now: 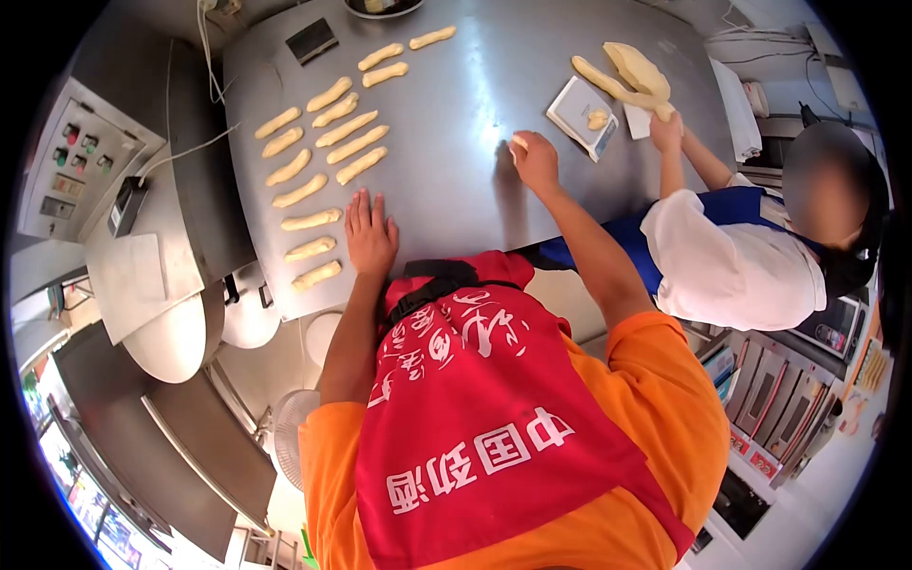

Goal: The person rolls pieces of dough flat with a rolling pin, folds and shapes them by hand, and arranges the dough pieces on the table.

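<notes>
On the table [439, 180], left hand [371, 236] spread flat, right hand [538, 163] curled around dough [519, 142].

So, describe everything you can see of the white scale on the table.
The scale is a flat, roughly rectangular, white, plastic-looking unit with a greyish panel at its near end. It lies angled on the shiny metal table, with a little pale dough resting toward that panel. Only dough and table visibly touch it.
</notes>
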Motion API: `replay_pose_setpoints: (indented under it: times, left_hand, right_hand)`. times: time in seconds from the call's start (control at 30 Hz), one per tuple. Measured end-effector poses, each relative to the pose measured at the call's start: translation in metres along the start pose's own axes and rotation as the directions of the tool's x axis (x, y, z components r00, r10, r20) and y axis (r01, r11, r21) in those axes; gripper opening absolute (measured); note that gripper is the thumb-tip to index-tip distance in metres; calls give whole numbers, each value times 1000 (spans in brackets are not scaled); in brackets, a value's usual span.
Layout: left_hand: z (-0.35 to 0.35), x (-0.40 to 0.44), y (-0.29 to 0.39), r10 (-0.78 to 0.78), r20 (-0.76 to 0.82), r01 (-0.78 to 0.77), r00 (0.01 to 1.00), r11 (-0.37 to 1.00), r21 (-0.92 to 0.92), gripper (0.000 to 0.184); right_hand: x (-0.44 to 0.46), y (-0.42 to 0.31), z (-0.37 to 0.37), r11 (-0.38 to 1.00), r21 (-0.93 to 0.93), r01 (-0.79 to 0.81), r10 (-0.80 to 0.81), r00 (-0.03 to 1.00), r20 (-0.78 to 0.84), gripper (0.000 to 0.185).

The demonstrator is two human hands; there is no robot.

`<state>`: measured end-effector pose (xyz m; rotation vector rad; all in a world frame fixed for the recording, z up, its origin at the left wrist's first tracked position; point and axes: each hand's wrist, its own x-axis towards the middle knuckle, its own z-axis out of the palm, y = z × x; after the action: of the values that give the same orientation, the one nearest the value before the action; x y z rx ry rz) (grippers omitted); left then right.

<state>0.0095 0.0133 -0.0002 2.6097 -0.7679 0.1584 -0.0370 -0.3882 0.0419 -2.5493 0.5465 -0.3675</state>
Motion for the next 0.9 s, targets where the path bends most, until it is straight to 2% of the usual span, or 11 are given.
replay_pose_setpoints:
  times: [0.13, 0.2, 0.27, 0.4, 0.5, 0.57, 0.63, 0.7, 0.8, 0.87, 0.9]
  left_hand:
    - [6, -2, 5, -40, 15, 40, 999, 999, 18, 58]
    - [5, -4, 6, -54, 24, 54, 998, 998, -10, 58]
    - [3, -3, 6, -62, 45, 62, 997, 998, -8, 58]
    - [-5, -3, 12, -84, 84, 86, 993, 996, -20, 59]
    - [1, 5, 6, -92, 94, 94, 991, 996, -9, 59]
    - [-5, 2, 9, -94, 109, 94, 990, 996, 0, 59]
    - [-11, 6, 10, -98, 131, 98, 987, 995, 7, 60]
    - [-6, 6, 11, -97, 128, 97, 987, 995, 5, 60]
    - [-2, 3, 4, -98, 120, 98, 988, 995, 1, 61]
    - [-2, 2, 6, -110, 127, 114, 986, 993, -21, 61]
    - [0, 1, 8, -101, 127, 106, 987, 994, -31, 61]
  right_hand:
    - [-28, -54, 3, 955, 87, 284, -273, 954, -123, 24]
    - [-68, -43, 29, 931, -40, 363, -361, 931, 49, 34]
    - [-106, -41, 38, 891, -102, 443, -418, 886, 198, 60]
    - [-108, -71, 43, 939, -113, 323, -279, 914, 293, 89]
    - [-20, -88, 73, 889, -301, 344, -281, 931, 233, 98]
    - [61, -84, 102, 918, -321, 231, -197, 971, 135, 101]
    - [140, -71, 129, 956, -223, 191, -210, 976, -61, 97]
    - [186, -70, 132, 940, -213, 265, -294, 949, -114, 93]
    - [157, -76, 127, 941, -133, 310, -318, 947, -42, 91]
    - [89, -73, 120, 950, -232, 211, -207, 978, 41, 90]
    - [44, -76, 106, 933, -278, 228, -205, 973, 107, 87]
